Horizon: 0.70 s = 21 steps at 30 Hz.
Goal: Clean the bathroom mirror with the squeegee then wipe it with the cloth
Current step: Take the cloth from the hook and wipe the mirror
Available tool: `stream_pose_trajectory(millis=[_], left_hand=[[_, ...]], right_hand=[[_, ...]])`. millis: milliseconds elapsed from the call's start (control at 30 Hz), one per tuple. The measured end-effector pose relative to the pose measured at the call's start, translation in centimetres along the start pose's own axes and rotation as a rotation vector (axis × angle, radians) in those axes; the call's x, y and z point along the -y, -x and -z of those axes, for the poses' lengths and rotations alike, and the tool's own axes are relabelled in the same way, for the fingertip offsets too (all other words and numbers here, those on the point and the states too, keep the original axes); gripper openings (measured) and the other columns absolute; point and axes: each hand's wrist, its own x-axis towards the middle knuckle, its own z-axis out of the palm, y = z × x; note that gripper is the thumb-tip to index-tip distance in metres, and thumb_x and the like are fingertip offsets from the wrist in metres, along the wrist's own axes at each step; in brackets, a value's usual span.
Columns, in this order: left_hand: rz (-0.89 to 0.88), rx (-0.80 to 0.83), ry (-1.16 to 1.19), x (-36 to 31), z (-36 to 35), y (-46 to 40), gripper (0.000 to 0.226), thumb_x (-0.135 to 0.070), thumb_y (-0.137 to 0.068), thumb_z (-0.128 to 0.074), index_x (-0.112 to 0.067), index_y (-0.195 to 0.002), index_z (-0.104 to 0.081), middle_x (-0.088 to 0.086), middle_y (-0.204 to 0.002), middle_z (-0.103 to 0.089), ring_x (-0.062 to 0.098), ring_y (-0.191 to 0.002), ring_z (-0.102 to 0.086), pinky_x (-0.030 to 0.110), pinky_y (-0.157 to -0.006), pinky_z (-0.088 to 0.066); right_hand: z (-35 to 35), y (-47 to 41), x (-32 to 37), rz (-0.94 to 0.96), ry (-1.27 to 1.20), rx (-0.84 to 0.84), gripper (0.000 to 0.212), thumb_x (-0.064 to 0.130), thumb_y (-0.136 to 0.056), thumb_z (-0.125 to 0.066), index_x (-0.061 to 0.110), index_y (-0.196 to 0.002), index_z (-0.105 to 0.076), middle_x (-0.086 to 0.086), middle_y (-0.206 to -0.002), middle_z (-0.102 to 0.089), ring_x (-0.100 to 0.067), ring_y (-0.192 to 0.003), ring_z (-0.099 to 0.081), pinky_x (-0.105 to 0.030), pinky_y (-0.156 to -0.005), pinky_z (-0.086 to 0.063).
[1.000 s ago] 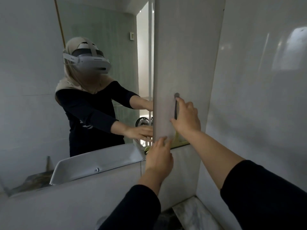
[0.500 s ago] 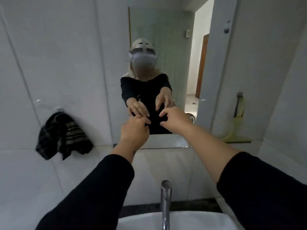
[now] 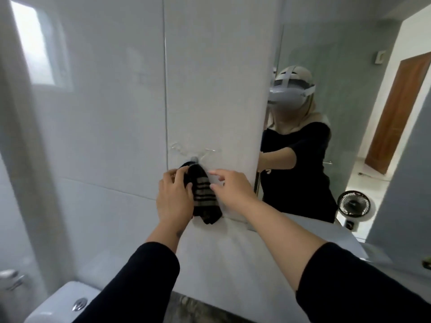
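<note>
A dark striped cloth (image 3: 204, 197) hangs from a clear hook (image 3: 194, 157) on the white tiled wall, left of the mirror (image 3: 349, 78). My left hand (image 3: 173, 197) is on the cloth's left side, with its fingers curled over the upper edge. My right hand (image 3: 231, 188) hovers at the cloth's right edge, fingers apart, holding nothing. The mirror shows a person in a black top wearing a headset. The squeegee is out of view.
A toilet cistern (image 3: 70, 304) with a chrome flush button sits at the lower left. The mirror reflects a small black fan (image 3: 354, 203) and a brown door (image 3: 398, 113). A window (image 3: 32, 43) glows at the upper left.
The view swung left from the squeegee hung on the right wall, past the mirror, to the cloth. Both hands moved from in front of the mirror onto the cloth.
</note>
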Motion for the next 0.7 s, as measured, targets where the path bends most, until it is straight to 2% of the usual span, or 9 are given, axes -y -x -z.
stream_pose_trajectory(millis=[67,200,300,400,467,533,600,700], left_hand=[[0.019,0.021,0.04,1.5,-0.2,-0.9,0.049,-0.019,-0.093,-0.051,-0.028,-0.139,-0.039,0.006,-0.138,-0.04,0.027,-0.123,-0.039,0.042,-0.092,-0.044],[0.039,0.085,0.14,3.6,-1.1,-2.3,0.051,-0.022,-0.096,-0.047,-0.032,-0.143,-0.032,0.007,-0.134,-0.048,0.024,-0.125,-0.04,0.037,-0.096,-0.039],[0.049,0.108,0.176,4.1,-1.9,-2.7,0.05,-0.021,-0.095,-0.044,-0.04,-0.14,-0.033,0.002,-0.124,-0.056,0.018,-0.11,-0.052,0.035,-0.086,-0.044],[0.024,0.073,0.21,3.7,-1.4,-2.6,0.05,-0.015,-0.094,-0.041,-0.048,-0.132,-0.04,-0.006,-0.113,-0.057,0.004,-0.092,-0.05,0.023,-0.073,-0.038],[0.011,0.056,0.232,3.1,-0.4,-2.7,0.053,-0.013,-0.094,-0.038,-0.051,-0.13,-0.042,-0.007,-0.106,-0.054,-0.004,-0.084,-0.05,0.015,-0.068,-0.035],[-0.014,0.047,0.259,1.9,0.9,-3.1,0.054,-0.012,-0.094,-0.036,-0.051,-0.131,-0.043,-0.007,-0.102,-0.053,-0.007,-0.085,-0.05,0.011,-0.069,-0.035],[-0.066,0.044,0.337,0.1,2.1,-3.9,0.057,-0.009,-0.092,-0.035,-0.049,-0.131,-0.045,-0.007,-0.107,-0.056,-0.003,-0.093,-0.053,0.015,-0.079,-0.04],[-0.18,0.078,0.477,-3.7,3.2,-5.1,0.062,0.0,-0.089,-0.034,-0.039,-0.134,-0.049,-0.005,-0.121,-0.059,0.002,-0.111,-0.053,0.021,-0.095,-0.042]], right_hand=[[-1.5,-1.5,0.9,0.066,0.037,-0.063,0.045,0.024,-0.092,-0.057,0.03,-0.136,-0.05,-0.005,-0.131,-0.058,-0.023,-0.122,-0.053,-0.029,-0.1,-0.042],[-4.1,-3.7,1.7,0.076,0.152,-0.176,0.049,0.029,-0.094,-0.054,0.035,-0.141,-0.04,-0.006,-0.125,-0.058,-0.025,-0.117,-0.053,-0.034,-0.093,-0.044],[-5.7,-4.5,1.3,0.069,0.16,-0.198,0.05,0.02,-0.095,-0.049,0.037,-0.141,-0.04,-0.006,-0.119,-0.054,-0.027,-0.113,-0.053,-0.036,-0.091,-0.044],[-6.2,-5.2,0.8,0.073,0.038,-0.214,0.049,0.011,-0.095,-0.044,0.036,-0.137,-0.047,-0.005,-0.118,-0.054,-0.026,-0.114,-0.052,-0.035,-0.095,-0.044],[-5.8,-5.3,0.9,0.104,-0.047,-0.228,0.047,0.011,-0.095,-0.046,0.035,-0.134,-0.051,-0.002,-0.115,-0.052,-0.023,-0.112,-0.052,-0.031,-0.095,-0.044],[-4.6,-5.1,1.2,0.167,-0.147,-0.269,0.043,0.011,-0.095,-0.046,0.033,-0.132,-0.055,0.002,-0.107,-0.048,-0.019,-0.108,-0.053,-0.027,-0.096,-0.043],[-2.7,-4.8,1.8,0.217,-0.267,-0.291,0.041,0.012,-0.098,-0.044,0.031,-0.132,-0.054,0.001,-0.104,-0.043,-0.013,-0.099,-0.053,-0.018,-0.096,-0.041],[0.7,-4.2,2.4,0.295,-0.415,-0.292,0.039,0.02,-0.101,-0.039,0.034,-0.137,-0.046,-0.001,-0.107,-0.036,0.005,-0.088,-0.047,0.002,-0.085,-0.033]])
